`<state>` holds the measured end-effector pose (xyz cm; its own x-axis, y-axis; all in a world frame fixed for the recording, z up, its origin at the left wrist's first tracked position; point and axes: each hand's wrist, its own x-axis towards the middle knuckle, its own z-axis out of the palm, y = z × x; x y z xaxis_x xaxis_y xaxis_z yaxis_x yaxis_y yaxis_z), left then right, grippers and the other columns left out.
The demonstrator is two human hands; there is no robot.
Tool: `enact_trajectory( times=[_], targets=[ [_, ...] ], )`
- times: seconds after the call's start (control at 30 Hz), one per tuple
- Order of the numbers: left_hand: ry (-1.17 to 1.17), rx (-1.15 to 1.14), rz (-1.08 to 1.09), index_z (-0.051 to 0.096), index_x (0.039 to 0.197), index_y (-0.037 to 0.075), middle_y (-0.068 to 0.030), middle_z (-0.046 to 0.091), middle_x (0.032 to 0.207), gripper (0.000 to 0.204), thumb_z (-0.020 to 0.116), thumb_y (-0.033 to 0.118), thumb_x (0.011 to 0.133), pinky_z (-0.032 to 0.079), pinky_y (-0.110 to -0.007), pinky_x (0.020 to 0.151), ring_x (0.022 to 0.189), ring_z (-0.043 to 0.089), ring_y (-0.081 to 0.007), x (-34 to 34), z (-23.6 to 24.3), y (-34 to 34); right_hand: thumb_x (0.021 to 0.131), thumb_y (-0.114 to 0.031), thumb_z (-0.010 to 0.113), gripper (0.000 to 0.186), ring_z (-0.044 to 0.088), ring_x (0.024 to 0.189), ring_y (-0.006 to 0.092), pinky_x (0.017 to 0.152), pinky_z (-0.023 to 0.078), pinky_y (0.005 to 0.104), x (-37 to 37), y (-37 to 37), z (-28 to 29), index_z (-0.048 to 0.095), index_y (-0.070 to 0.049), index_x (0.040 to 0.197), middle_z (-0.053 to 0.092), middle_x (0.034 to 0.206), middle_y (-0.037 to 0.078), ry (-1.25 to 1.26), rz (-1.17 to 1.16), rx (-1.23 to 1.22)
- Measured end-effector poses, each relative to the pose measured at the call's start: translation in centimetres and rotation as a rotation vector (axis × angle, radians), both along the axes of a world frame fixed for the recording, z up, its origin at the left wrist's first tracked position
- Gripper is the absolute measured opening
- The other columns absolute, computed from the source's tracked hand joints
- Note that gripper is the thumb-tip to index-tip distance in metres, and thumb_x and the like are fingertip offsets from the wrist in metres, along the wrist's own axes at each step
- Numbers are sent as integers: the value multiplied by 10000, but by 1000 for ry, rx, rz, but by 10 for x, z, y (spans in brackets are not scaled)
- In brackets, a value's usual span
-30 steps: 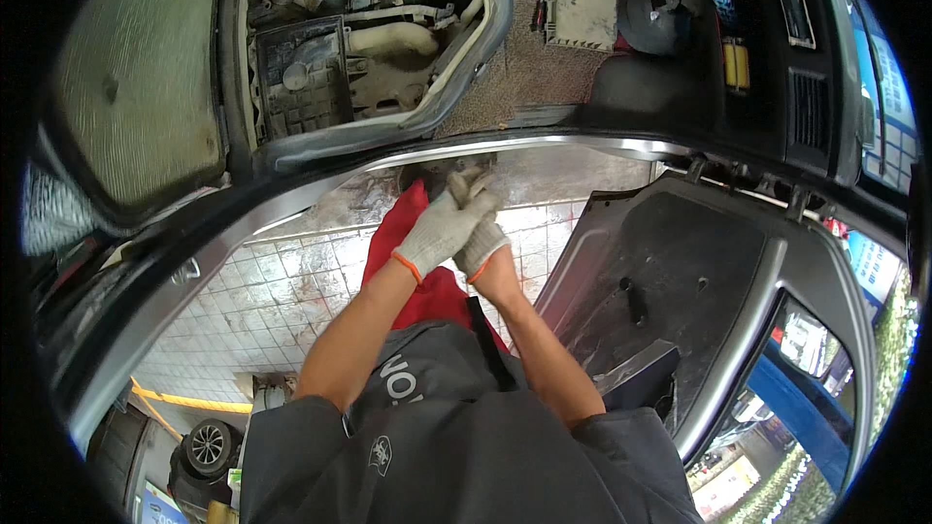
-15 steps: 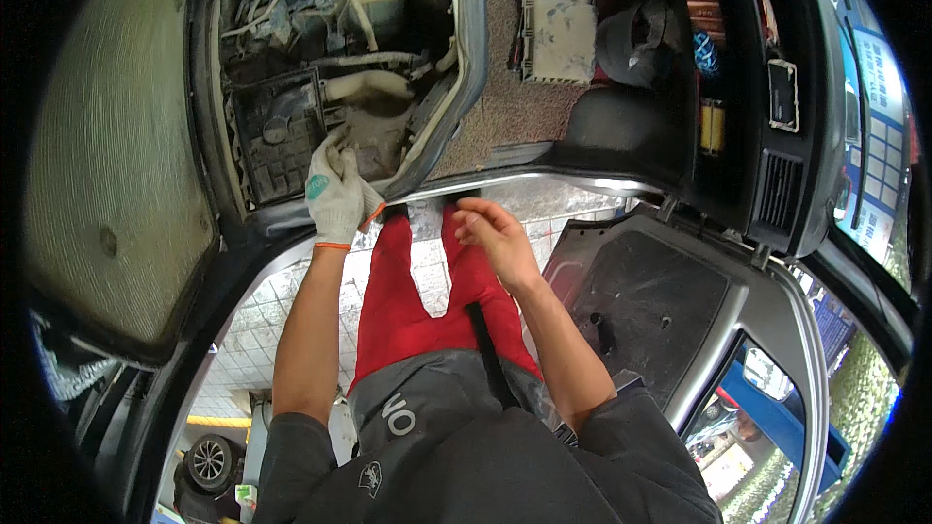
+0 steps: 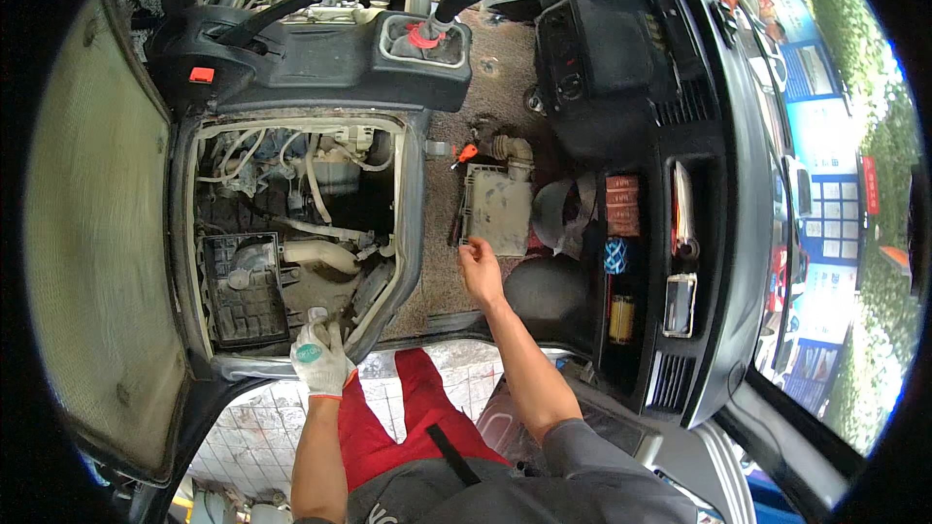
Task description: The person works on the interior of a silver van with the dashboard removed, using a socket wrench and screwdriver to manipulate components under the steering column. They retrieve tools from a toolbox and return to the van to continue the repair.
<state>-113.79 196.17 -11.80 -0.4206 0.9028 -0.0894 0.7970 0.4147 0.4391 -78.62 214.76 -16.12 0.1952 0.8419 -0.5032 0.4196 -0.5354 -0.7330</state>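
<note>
My left hand [image 3: 323, 361], in a pale work glove with an orange cuff, is at the near rim of the engine opening [image 3: 413, 262]. Its fingers are bent closed around a small whitish bit that I cannot make out. Left of it, inside the opening, lies the black lower air filter box [image 3: 248, 306], with a beige hose [image 3: 325, 254] beside it. Bare, my right hand [image 3: 482, 277] reaches over the carpet, its fingers curled onto the near corner of the dusty air filter cover [image 3: 500, 212]. An elbow duct [image 3: 515, 150] sticks out at the cover's far end.
An orange-handled tool [image 3: 466, 154] lies beyond the cover. The gear lever [image 3: 458, 2] and handbrake [image 3: 272, 19] stand on the far console. At right, dashboard shelves hold brown boxes [image 3: 622, 206] and a yellow roll [image 3: 621, 318]. A raised seat base [image 3: 102, 233] borders the left.
My view has shifted farther into the cabin, bringing the console into sight. My right hand has moved from above my legs to the air filter cover. My left hand has drawn toward the opening's near rim.
</note>
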Motion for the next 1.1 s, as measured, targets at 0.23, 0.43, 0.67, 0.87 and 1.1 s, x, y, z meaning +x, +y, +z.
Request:
enact_trajectory(
  times=[0.23, 0.43, 0.67, 0.87, 1.1],
  targets=[
    [7, -130, 5, 747, 1047, 112, -112, 748, 1027, 229, 741, 341, 1033, 550, -502, 879, 958, 734, -363, -2, 6, 18, 1071, -168, 691, 614, 656, 1389, 446, 1165, 528, 509, -8, 81, -43, 521, 16, 1632, 669, 1520, 278, -289, 322, 31],
    [53, -198, 10, 743, 1040, 119, -109, 751, 1068, 245, 714, 362, 1039, 527, -494, 927, 1014, 734, -345, 2, 12, 26, 1054, -141, 659, 615, 541, 1489, 489, 1217, 478, 532, 4, 112, -89, 515, 26, 1628, 501, 1656, 321, -498, 523, 85],
    [70, -276, 0, 742, 1095, 144, -90, 745, 1080, 250, 724, 382, 1019, 528, -509, 929, 1030, 729, -327, -2, 6, 24, 1159, -282, 598, 317, 743, 1049, 328, 922, 596, 449, -14, 167, -65, 708, -19, 1298, 781, 1179, 171, -241, 141, 180],
    [64, -286, 34, 748, 1115, 158, -89, 733, 1068, 248, 728, 381, 1010, 528, -516, 936, 1019, 722, -329, -2, 0, 21, 1219, -518, 519, 453, 682, 752, 111, 657, 548, 291, -53, 258, 82, 696, -116, 1109, 759, 931, 20, 315, -237, 373],
    [-23, -277, -3, 772, 1123, 154, -123, 754, 989, 253, 698, 373, 1021, 555, -537, 869, 935, 743, -356, -8, -13, 11, 1211, -462, 547, 414, 594, 832, 140, 795, 510, 328, -89, 380, 205, 677, -78, 1125, 637, 983, 12, 136, -64, 1003]
  ],
)
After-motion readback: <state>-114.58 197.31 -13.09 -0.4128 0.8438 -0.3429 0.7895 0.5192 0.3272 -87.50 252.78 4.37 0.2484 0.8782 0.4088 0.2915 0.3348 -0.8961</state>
